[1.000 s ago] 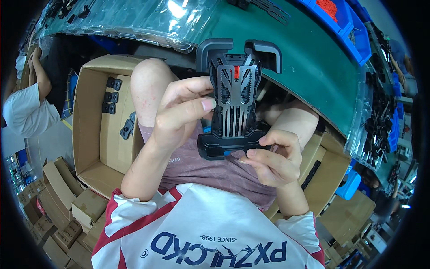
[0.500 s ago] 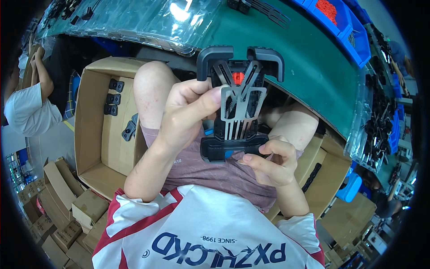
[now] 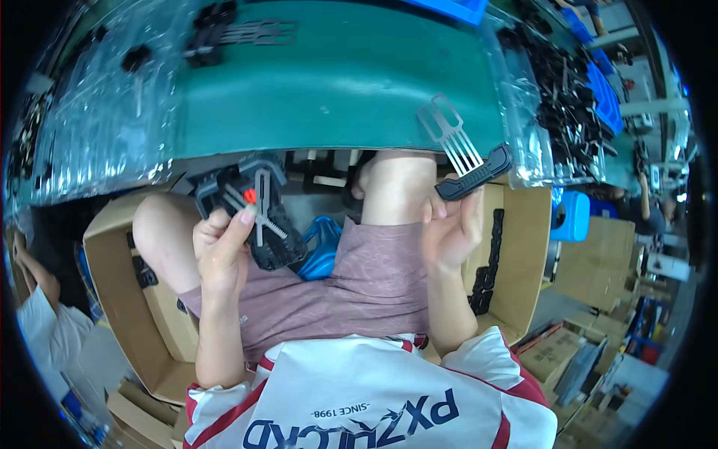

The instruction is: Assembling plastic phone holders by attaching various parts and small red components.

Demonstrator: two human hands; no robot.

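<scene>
Green tabletop [image 3: 336, 82] stretches across in front of the seated person, with clear plastic trays [image 3: 101, 142] on its left side and a heap of black parts [image 3: 561, 105] on its right. Near the far left of the green stretch lies a black piece with a metal fork [image 3: 265, 31], a little blurred from where I stand. One blue bin [image 3: 460, 9] shows at the far edge.

Both hands are up over the lap, well apart. On the left, the left hand [image 3: 221, 251] grips a black holder [image 3: 277, 239] by its near left side, thumb across the front, close to a small red piece [image 3: 250, 196] and two crossed metal strips [image 3: 262, 213]. That holder sits just beyond the hand and to its right, between the knees, short of the table edge.

Over by the other knee, the right hand [image 3: 452, 232] pinches a black bar [image 3: 476, 173] from below. Out of the bar rises a pronged metal plate [image 3: 452, 135], tilted left, beyond the fingertips and seen against the green. Bar and holder do not touch.

Cardboard boxes stand either side of the legs: the left box [image 3: 112, 262] and the right box [image 3: 535, 262], where black pieces [image 3: 486, 277] line up in a row.
</scene>
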